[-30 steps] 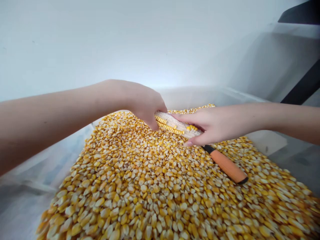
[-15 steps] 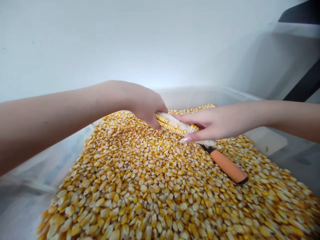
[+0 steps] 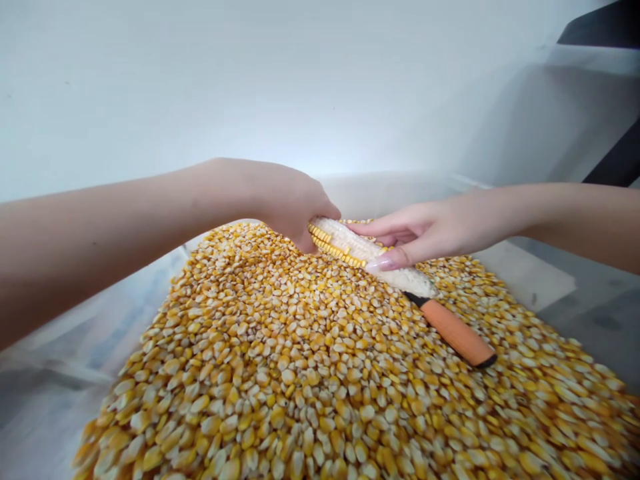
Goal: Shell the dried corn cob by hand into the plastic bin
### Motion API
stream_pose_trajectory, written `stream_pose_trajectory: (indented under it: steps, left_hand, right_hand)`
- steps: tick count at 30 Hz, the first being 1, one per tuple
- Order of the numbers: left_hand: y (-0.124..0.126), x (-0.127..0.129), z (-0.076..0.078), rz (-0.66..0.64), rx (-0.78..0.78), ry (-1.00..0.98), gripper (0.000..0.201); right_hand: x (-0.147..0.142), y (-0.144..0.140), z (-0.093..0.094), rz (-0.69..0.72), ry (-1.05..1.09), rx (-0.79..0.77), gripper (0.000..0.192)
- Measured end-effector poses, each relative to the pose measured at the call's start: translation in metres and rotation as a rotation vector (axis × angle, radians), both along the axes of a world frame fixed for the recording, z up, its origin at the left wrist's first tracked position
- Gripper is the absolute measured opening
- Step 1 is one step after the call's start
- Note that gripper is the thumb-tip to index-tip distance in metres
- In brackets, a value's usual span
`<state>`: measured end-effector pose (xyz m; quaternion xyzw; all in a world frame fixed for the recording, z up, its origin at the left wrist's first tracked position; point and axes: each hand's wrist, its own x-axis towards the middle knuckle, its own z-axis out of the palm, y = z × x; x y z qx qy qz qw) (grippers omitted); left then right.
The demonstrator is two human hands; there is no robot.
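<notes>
My left hand (image 3: 283, 200) is closed around the far end of a corn cob (image 3: 365, 257). The cob is mostly stripped white, with a few rows of yellow kernels left along its lower side. My right hand (image 3: 420, 233) rests on the cob's middle, thumb pressing against its near side and fingers over the top. The cob lies low over a heap of loose corn kernels (image 3: 310, 373). A tool with an orange handle (image 3: 457, 337) lies on the kernels, its front end hidden under the cob's near end.
The kernels fill a translucent plastic bin (image 3: 530, 283), whose rim shows at the back and both sides. A pale wall stands behind. A dark slanted bar (image 3: 613, 163) is at the far right.
My right hand has slid back along the cob toward my left hand and lifted slightly, uncovering the stripped white near end. The left hand and the orange-handled tool stayed put.
</notes>
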<state>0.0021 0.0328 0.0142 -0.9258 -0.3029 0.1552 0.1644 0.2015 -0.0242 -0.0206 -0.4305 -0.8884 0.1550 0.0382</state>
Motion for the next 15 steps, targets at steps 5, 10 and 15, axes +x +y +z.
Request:
stream_pose_trajectory:
  steps: [5,10,15]
  left_hand:
    - [0.002,-0.001,0.000,-0.003,0.057,0.012,0.046]
    - [0.011,-0.001,0.000,0.016,0.147,-0.006,0.050]
    - [0.013,-0.002,0.001,-0.001,0.226,-0.022,0.052]
  right_hand:
    - [0.002,0.005,0.001,-0.006,0.029,-0.126,0.060]
    - [0.003,0.006,0.001,-0.071,0.105,-0.141,0.059]
    - [0.000,0.003,0.002,-0.102,0.176,-0.142,0.057]
